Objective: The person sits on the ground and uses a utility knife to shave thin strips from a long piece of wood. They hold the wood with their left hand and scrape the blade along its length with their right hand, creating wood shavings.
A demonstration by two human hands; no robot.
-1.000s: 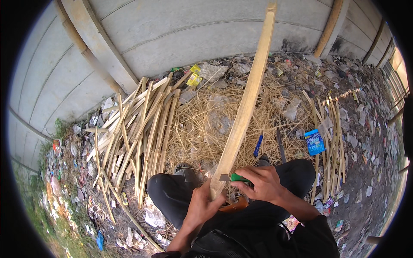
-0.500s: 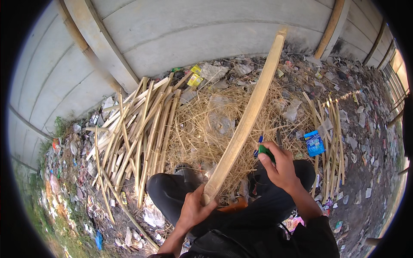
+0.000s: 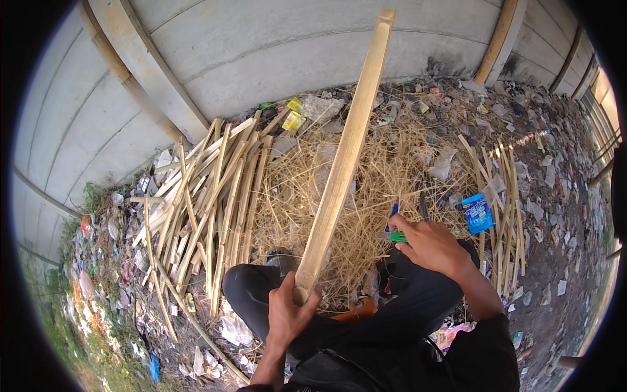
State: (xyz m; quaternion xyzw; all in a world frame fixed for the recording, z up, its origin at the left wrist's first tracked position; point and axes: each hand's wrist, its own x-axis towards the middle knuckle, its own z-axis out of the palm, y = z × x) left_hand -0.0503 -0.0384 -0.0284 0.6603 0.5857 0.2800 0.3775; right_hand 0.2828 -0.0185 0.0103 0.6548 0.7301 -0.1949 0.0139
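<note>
1. Bamboo strip point(image 3: 343, 160) held up across the shavings heap point(image 3: 392, 173); its near end, on the heap's near side, sits in the left hand point(image 3: 289, 312), thumb by the right edge, fingers curled round the left, grip closed
2. Right hand point(image 3: 434, 248) over the heap's near right margin, fingers closed round a green-handled tool point(image 3: 398, 237), well apart from the strip; blade too small and blurred to read
3. Strip: pale tan, split, fibrous grain lengthwise, inner face a shallow trough, rounded hollow by the held end
4. Heap: dry, thin, tangled, straw-coloured
5. Strip's long axis runs away from the person, leaning right; far tip beyond the heap, seen against the grey concrete wall point(image 3: 287, 42)
6. Left of heap: criss-crossed pile of split lengths point(image 3: 225, 196); right of heap: blue packet point(image 3: 478, 214), then slimmer bundle point(image 3: 509, 222)
</note>
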